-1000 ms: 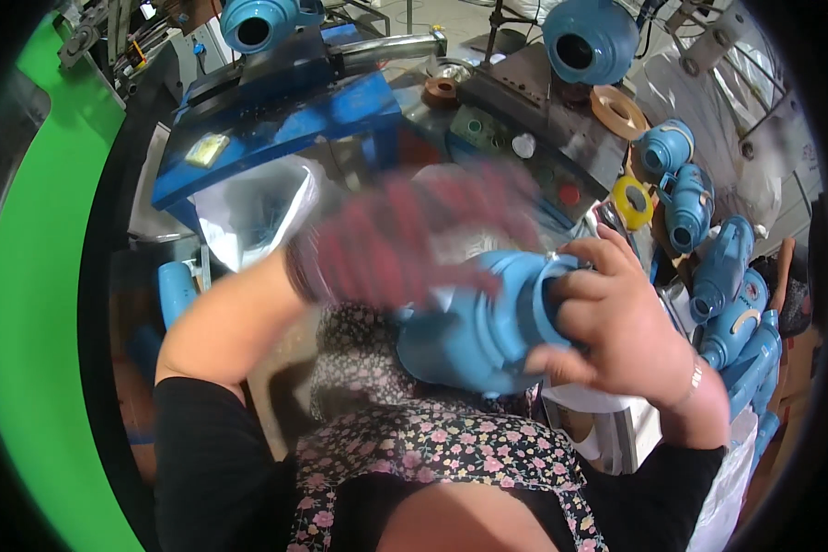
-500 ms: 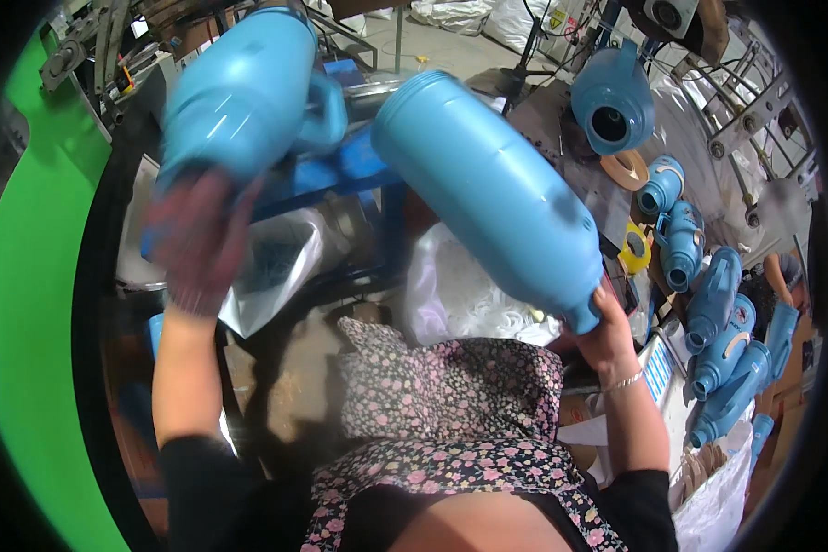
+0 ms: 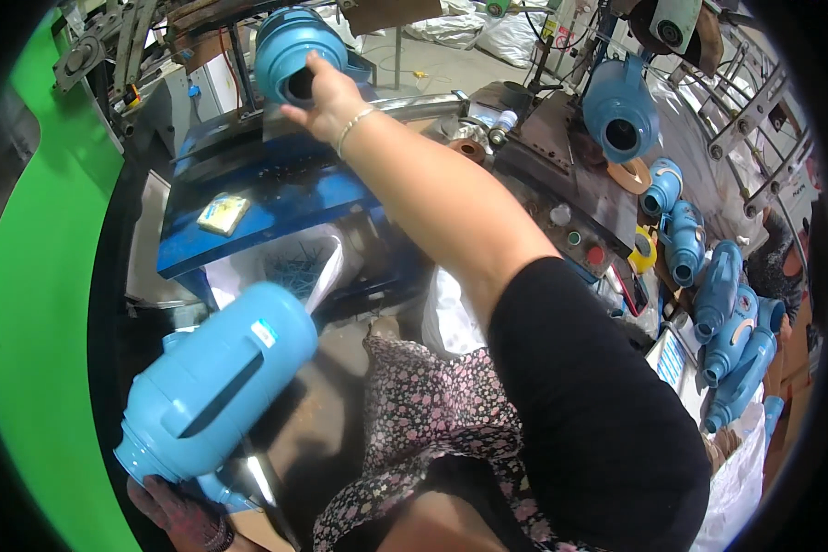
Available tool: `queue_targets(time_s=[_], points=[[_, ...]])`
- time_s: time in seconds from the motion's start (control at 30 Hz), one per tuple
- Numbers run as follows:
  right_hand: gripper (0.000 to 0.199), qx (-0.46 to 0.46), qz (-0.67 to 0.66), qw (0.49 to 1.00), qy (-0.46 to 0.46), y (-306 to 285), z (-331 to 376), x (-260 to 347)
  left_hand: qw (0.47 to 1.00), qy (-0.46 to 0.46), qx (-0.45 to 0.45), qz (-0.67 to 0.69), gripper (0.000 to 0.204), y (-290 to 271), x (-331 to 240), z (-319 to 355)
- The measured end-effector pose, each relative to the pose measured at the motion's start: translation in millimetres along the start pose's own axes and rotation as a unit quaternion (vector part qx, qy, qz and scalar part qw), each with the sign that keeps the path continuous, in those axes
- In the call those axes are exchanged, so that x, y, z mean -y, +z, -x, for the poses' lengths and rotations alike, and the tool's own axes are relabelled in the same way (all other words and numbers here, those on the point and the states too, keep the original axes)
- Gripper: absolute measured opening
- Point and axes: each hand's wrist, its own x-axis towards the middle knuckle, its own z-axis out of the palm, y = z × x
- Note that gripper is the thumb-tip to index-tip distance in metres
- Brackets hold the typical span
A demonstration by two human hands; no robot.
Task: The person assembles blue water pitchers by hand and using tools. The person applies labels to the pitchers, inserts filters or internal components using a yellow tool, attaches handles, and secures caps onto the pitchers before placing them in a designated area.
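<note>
At the lower left, my left hand (image 3: 170, 511), in a dark reddish glove, grips the neck of a blue plastic thermos shell (image 3: 216, 382). The shell is tilted with its base up and to the right, and its handle faces me. My right arm crosses to the upper left. There my right hand (image 3: 329, 99), bare with a bracelet at the wrist, has its fingers apart at the dark mouth of a second blue thermos shell (image 3: 290, 46), which sits at the machine. Part of that hand's grip is hidden. Another blue piece (image 3: 223, 492) shows beneath the first shell.
A blue bench (image 3: 276, 230) holds a pale yellow block (image 3: 224, 213). Below hangs a white bag (image 3: 322, 267) with blue scraps. At right, one shell (image 3: 621, 109) hangs by the machinery, and several others (image 3: 685, 244) lie in a row. Another person's arm (image 3: 782, 248) shows at far right.
My left hand has brought its shell from the upper left down to the lower left. My right hand has swung from the right to the upper left, where a shell now sits at the machine.
</note>
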Motion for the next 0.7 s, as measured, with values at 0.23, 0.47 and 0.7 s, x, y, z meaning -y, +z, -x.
queue_targets(time_s=[0.23,0.47,0.7], points=[[0.080,0.021,0.261,0.964,-0.053,-26.9,3.5,-7.1,0.941,-0.193,-0.001,0.279,0.034,-7.6,-94.5,-18.7],[0.109,0.481,0.479,0.589,-0.438,-61.3,259.6,3.4,0.836,0.427,0.234,0.254,0.020,40.5,-271.6,-121.7],[0.087,-0.105,0.125,0.901,-0.401,-252.6,380.1,120.6,0.730,0.226,0.225,0.604,0.025,94.8,-402.2,-115.7]])
